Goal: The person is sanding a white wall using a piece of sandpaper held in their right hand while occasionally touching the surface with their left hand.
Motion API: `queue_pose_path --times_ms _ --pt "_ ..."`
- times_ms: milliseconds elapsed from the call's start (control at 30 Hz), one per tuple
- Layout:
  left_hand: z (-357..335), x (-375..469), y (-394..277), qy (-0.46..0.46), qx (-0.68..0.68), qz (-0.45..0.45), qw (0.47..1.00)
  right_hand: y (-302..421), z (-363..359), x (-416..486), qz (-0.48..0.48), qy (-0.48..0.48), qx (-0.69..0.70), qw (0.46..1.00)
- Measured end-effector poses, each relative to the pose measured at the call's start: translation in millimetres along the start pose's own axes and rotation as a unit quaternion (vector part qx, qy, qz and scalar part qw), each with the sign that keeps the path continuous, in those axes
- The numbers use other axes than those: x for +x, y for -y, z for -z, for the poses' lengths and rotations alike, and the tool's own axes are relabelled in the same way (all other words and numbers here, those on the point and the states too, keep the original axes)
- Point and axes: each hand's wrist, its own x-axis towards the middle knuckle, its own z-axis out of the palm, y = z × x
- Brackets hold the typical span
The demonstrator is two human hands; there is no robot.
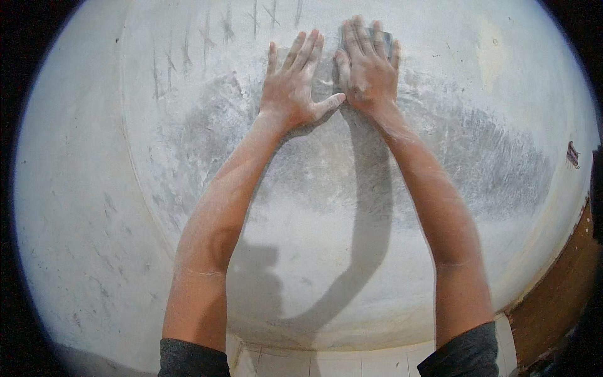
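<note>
Both of my arms reach up to a white wall [320, 226] in front of me. My left hand [289, 92] lies flat against it, fingers spread and dusted with white powder, holding nothing. Its thumb tip comes close to the wrist of my right hand [370, 80]. Under the right palm and fingers is a dark, flat piece, apparently sandpaper [387, 40], pressed to the wall; most of it is hidden by the hand. Around and below both hands spreads a rough grey patch [457, 136] with whitish streaks.
Dark strokes [228, 26] mark the wall at upper left. A wall corner [126, 127] runs down the left side. Pale floor tiles [334, 364] meet the wall's foot. At right are a small wall fixture [572, 154] and a brown panel [556, 268].
</note>
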Motion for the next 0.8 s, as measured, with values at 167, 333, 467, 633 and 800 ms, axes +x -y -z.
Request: queue_pose_path --times_ms 167,333,467,633,800 --pt "-0.4 -9.5 6.6 0.010 0.001 -0.009 1.000 -57.2 19.0 19.4 0.089 0.046 -0.113 0.989" --pt "3.8 -10.5 20.4 0.014 -0.001 -0.060 0.998 -32.8 1.6 -10.3 0.217 0.026 0.012 0.976" --pt "3.8 -12.8 21.8 0.028 0.034 -0.050 0.998 -53.4 2.4 4.4 0.000 -0.035 -0.112 0.993" --pt "0.5 -16.9 21.4 -0.020 -0.018 -0.018 0.999 -31.5 16.7 -4.9 0.088 -0.001 -0.035 0.996" --pt "-0.5 -24.3 21.8 -0.027 -0.024 -0.041 0.999 -11.6 26.5 -17.8 0.119 0.048 0.027 0.991"
